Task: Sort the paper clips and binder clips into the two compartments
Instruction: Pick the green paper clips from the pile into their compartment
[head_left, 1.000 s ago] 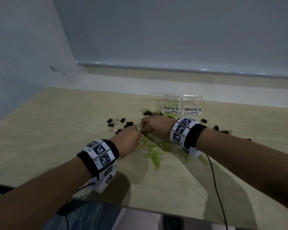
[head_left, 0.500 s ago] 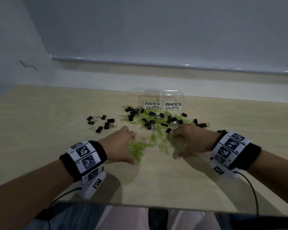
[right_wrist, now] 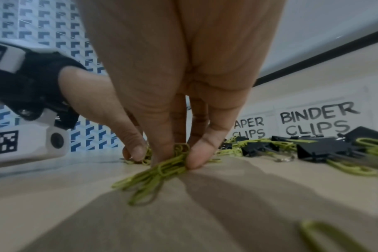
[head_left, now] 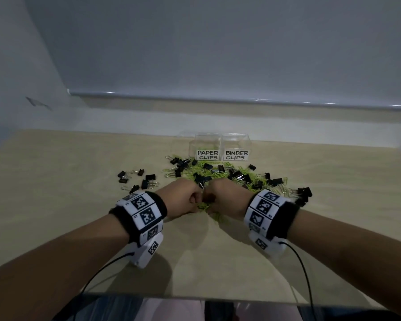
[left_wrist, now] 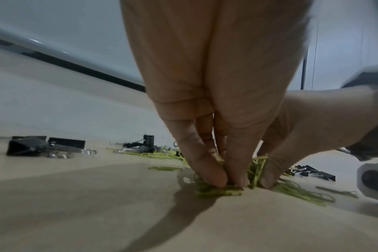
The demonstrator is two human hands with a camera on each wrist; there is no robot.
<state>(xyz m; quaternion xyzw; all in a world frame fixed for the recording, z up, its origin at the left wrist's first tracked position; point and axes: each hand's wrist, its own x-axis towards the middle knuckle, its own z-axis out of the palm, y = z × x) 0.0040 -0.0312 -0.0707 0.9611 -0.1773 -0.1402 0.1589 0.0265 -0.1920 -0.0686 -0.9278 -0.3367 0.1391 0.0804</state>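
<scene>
On the table [head_left: 56,216], both hands' grips pinch green paper clips [right_wrist: 160,168], seemingly.

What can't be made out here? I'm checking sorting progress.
- Contents of the clear box: head view, too far and dim.
- Number of paper clips in the right hand: right wrist view, bunched under fingers.
- Left hand grip: left wrist view, fingertips cover the clips.
</scene>
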